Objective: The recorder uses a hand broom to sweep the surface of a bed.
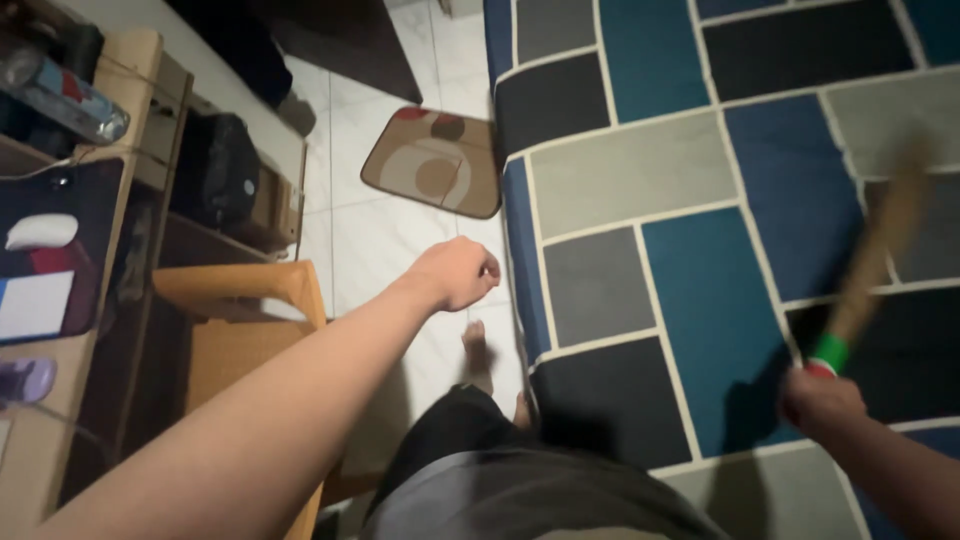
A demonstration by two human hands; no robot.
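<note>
Right hand [822,400] clenched around handle end of straw hand broom [872,262]; broom blurred, slanting up over patchwork bedcover [640,170] in blue, teal, grey blocks. Left hand [458,272] curled into loose fist, holding nothing, arm stretched out above white tiled floor [385,235] beside bed edge. Brown floor mat [435,162] lies farther along floor. Orange plastic chair [245,320] under left forearm; wooden desk [40,420] at far left.

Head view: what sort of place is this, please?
Probably a bedroom at home. A bed with a patchwork cover in blue and grey fills the right side, a small mat lies on the tiled floor, and a desk stands at the left.
</note>
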